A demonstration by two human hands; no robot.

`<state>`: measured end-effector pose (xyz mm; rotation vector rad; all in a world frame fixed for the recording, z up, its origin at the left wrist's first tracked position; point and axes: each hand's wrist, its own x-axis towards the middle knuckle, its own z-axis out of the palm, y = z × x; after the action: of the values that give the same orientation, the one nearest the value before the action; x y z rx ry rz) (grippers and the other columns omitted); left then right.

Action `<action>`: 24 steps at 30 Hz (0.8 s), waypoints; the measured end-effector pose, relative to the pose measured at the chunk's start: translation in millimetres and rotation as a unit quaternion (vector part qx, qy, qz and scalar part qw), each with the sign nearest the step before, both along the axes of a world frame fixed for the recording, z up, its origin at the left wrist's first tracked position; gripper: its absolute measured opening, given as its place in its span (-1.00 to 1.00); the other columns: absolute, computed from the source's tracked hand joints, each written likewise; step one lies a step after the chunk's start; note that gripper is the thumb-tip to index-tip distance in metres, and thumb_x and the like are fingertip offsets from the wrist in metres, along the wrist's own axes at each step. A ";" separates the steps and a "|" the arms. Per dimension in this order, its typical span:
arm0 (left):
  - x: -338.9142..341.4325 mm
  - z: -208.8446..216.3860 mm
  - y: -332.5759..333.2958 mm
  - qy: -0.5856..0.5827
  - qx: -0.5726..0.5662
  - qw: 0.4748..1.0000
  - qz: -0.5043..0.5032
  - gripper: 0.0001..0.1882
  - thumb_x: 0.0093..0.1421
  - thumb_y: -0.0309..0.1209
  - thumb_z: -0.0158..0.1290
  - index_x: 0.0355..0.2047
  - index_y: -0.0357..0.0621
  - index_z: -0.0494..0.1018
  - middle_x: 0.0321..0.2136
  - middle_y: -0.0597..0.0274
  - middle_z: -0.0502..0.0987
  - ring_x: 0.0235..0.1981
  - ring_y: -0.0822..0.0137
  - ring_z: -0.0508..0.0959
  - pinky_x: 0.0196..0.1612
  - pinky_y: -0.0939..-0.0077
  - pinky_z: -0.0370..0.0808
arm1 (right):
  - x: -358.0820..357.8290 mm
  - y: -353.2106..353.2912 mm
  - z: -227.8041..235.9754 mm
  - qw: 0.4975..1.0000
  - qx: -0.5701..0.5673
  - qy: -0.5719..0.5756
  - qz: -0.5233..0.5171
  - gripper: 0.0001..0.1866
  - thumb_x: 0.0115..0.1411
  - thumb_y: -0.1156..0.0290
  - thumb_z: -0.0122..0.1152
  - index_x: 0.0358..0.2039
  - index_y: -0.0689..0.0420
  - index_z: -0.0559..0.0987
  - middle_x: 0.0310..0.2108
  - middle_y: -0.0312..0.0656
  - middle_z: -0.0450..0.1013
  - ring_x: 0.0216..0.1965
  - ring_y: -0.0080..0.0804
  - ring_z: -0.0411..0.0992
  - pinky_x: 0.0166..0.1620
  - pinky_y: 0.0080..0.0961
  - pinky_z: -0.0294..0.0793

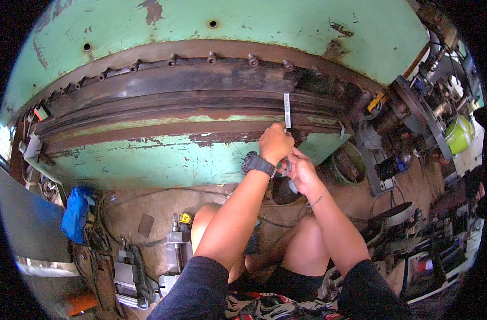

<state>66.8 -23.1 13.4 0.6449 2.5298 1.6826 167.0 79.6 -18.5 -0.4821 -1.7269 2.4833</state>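
Note:
A narrow, silvery metal strip like a steel rule (287,110) stands upright against the dark, rusty bed (200,102) of a big green machine. My left hand (276,143), with a black watch at its wrist, is closed at the strip's lower end; its fingertips are partly hidden. Just below and to the right, my right hand (303,172) has its fingers curled close to the left one. Something small and grey shows between its fingers, too covered to name. Both hands are in front of the machine's green lower face (200,162).
Bolts (212,57) line the machine's upper beam (334,26). Down on the floor are a yellow tape measure (185,218), a metal vise (175,245), a blue bag (78,215) and a cable (153,193). Dark machine parts (414,114) crowd the right, near a green round container (459,134).

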 end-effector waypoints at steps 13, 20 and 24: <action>-0.5 0.0 5.1 0.038 0.014 0.998 0.039 -0.70 0.19 -0.33 0.15 -0.13 -0.20 0.67 -0.28 -0.27 0.65 -0.18 -0.26 0.65 -0.07 -0.05 0.57 | 3.0 -2.1 6.3 1.000 0.002 -0.008 -0.019 -0.85 0.48 0.25 0.09 -0.10 0.01 0.55 -0.44 -0.40 0.41 -0.42 -0.55 0.40 -0.29 -0.42 0.52; 3.6 4.8 9.1 0.027 0.049 0.998 0.010 -0.71 0.21 -0.37 0.10 -0.13 -0.21 0.67 -0.28 -0.29 0.64 -0.17 -0.25 0.64 -0.06 -0.02 0.58 | 9.1 11.3 11.8 1.000 0.007 0.001 -0.005 -0.87 0.49 0.26 0.08 -0.11 0.01 0.52 -0.47 -0.42 0.35 -0.44 -0.55 0.35 -0.21 -0.33 0.54; 3.7 3.2 11.3 0.037 0.058 0.998 -0.010 -0.70 0.23 -0.35 0.10 -0.11 -0.22 0.65 -0.26 -0.28 0.64 -0.17 -0.25 0.64 -0.07 -0.03 0.57 | 11.0 14.4 15.3 1.000 0.007 0.009 -0.009 -0.86 0.51 0.26 0.05 -0.15 0.02 0.49 -0.53 -0.41 0.30 -0.47 -0.53 0.32 -0.16 -0.26 0.55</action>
<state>70.6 -11.8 16.6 0.7513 2.4797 1.8440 177.9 94.0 -3.2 -0.4699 -1.7242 2.4532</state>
